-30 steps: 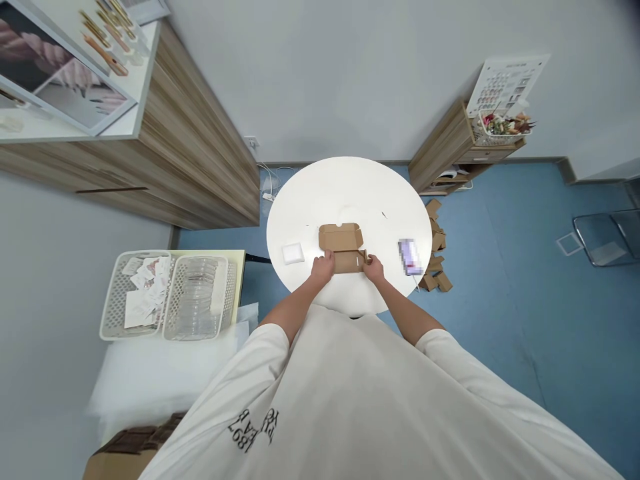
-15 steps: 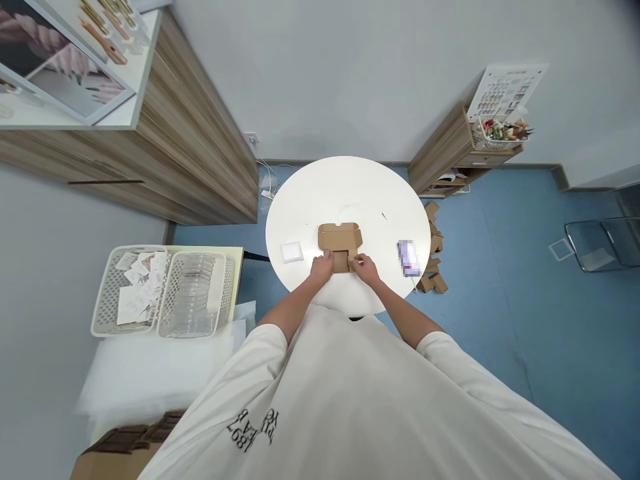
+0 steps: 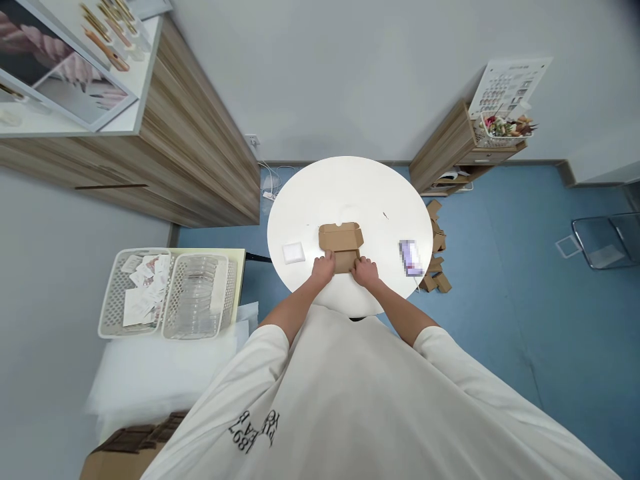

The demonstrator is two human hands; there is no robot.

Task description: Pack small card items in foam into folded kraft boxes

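Observation:
A small brown cardboard box (image 3: 341,243) lies partly folded near the front of a round white table (image 3: 350,190). My left hand (image 3: 323,269) grips its near left corner with the fingers curled. My right hand (image 3: 365,270) presses on its near right side, fingers closed against the cardboard. The box's far flaps lie flat on the table. A small white square pad (image 3: 293,252) lies left of the box. A blurred purple-and-white item (image 3: 411,257) lies to the right, near the table's edge.
Several brown cardboard boxes (image 3: 436,257) are piled on the blue floor to the table's right. Two white mesh baskets (image 3: 170,292) stand on a low yellow surface at the left. Wooden cabinets (image 3: 195,153) flank the table. A wooden shelf (image 3: 450,150) stands at the back right.
My right hand has moved left along the box's near edge, and the right side flap has been folded inward. My left hand has stayed at the left corner.

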